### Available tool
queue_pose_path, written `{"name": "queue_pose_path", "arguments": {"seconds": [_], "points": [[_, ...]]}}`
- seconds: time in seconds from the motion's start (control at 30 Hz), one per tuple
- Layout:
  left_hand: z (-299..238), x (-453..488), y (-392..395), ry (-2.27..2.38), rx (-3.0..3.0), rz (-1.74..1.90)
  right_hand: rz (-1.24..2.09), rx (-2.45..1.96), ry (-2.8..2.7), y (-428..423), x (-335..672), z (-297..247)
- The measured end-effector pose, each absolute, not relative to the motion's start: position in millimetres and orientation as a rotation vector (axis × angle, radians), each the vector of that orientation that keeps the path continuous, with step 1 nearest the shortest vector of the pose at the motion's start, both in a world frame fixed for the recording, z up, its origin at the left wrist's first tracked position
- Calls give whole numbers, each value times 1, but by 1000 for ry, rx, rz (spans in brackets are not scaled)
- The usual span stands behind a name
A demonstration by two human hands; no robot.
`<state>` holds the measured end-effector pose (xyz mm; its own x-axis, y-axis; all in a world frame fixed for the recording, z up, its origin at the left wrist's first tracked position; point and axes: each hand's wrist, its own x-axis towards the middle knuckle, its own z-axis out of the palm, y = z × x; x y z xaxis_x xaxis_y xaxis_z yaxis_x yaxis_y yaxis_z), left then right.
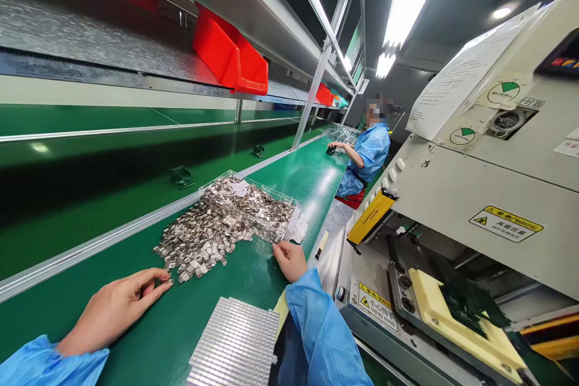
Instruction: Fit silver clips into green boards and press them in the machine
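Note:
A heap of small silvery metal parts (217, 226) spills over the green workbench (149, 325) from a clear plastic tray (271, 198). My left hand (120, 310) lies at the heap's near edge, its fingertips pinched on a small metal part (168, 282). My right hand (289, 259) rests against the tray's near corner, with its fingertips hidden from view. Below and between my hands sits a neat grid of metal parts (235, 342), closely packed in rows.
A cream machine (474, 193) with warning labels and a yellow pad (461, 332) fills the right side. Red bins (230, 54) sit on the overhead shelf. Farther along the bench, a co-worker (368, 154) in a blue gown sits with one hand on the bench.

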<state>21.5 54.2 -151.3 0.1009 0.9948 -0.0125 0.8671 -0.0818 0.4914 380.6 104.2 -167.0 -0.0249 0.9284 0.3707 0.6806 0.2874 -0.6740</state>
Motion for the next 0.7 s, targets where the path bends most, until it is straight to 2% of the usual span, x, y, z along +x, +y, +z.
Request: {"name": "queue_pose_path", "arguments": {"seconds": [0.7], "points": [[-147,24,52,1835,2014,425,419,-1457,-1772,103,380,-164]]}}
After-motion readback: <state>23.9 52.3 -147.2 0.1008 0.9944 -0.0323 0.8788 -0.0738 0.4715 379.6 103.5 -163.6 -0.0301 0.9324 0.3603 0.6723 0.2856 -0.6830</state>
